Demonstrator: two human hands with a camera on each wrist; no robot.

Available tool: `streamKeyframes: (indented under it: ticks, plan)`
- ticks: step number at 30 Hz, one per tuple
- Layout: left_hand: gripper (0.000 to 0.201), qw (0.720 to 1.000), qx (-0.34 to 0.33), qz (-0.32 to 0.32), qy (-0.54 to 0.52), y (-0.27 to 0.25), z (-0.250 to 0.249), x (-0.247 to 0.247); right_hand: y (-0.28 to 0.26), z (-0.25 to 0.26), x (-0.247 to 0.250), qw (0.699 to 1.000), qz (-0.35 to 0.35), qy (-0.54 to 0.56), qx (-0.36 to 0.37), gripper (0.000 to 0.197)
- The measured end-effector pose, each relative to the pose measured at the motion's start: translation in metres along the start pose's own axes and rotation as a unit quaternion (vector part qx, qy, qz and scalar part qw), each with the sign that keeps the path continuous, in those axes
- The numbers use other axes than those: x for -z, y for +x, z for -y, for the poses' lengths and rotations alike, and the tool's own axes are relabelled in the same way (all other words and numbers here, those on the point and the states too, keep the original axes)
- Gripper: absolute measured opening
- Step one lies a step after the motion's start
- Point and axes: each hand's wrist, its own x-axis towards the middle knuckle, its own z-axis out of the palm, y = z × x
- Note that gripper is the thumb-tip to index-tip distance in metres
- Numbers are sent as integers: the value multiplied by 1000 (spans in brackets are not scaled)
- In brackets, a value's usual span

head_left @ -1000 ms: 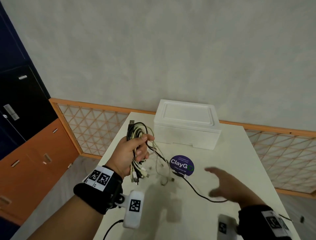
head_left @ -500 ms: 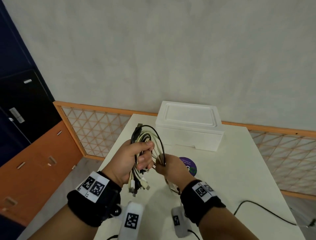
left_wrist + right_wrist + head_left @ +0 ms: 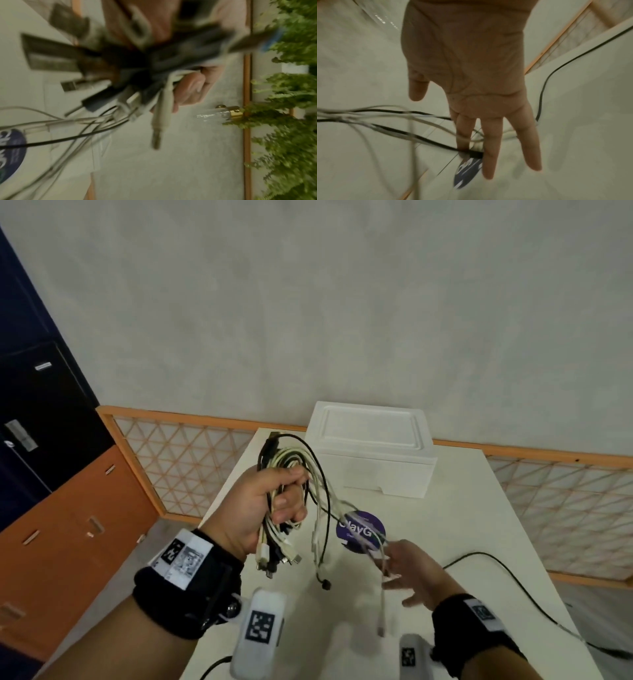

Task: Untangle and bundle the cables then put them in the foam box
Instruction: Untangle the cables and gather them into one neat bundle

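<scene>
My left hand point(image 3: 286, 496) grips a bundle of black and white cables point(image 3: 291, 460) above the left side of the white table point(image 3: 455, 529); plug ends hang below the fist point(image 3: 274, 559). In the left wrist view the blurred plugs point(image 3: 137, 75) fan out from the curled fingers point(image 3: 190, 86). Loose strands point(image 3: 322, 522) trail down and right to my right hand point(image 3: 407, 571), whose fingers are straight and spread. The right wrist view has thin strands point(image 3: 393, 121) passing between those fingers point(image 3: 491, 146). The white foam box point(image 3: 373, 450) stands behind, lid on.
A round purple sticker point(image 3: 361, 530) lies on the table under the strands. One black cable point(image 3: 507, 577) snakes across the table's right side to its edge. An orange lattice rail point(image 3: 191, 453) runs behind the table, and orange cabinets point(image 3: 68, 525) stand at the left.
My right hand left the bundle beside the left fist and slid down and to the right along the loose strands, its fingers spreading. The left hand kept its grip on the bundle.
</scene>
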Motion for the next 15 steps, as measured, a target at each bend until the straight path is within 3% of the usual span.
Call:
streamKeyframes:
  ticks: [2,3,4,6,8,10,12,13,15]
  plan:
    - [11,1000,-18,17,1,1,-7,-2,-2,-16,23,996,-78,18,-38,22]
    - [14,999,-30,28,-8,2,-14,-1,-2,-30,36,990,-125,-30,-53,16]
    - [18,998,-39,35,-18,3,-22,0,-1,-41,46,982,-159,-81,-64,22]
    - [18,998,-42,36,-29,6,-38,1,1,-54,61,961,-190,-186,-81,53]
    - [13,999,-28,32,-22,9,-44,0,-3,-36,65,942,-199,-268,-28,44]
    - [15,1000,-7,29,1,12,-37,-4,-23,6,55,951,-210,-192,118,20]
    - [20,999,13,22,29,14,-22,-7,-51,51,34,942,-159,-187,227,12]
    - [22,999,21,17,45,14,-14,-8,-67,71,19,939,-85,-244,228,5]
    - [25,996,28,8,84,13,-2,-10,-100,100,-7,916,89,-327,215,10]
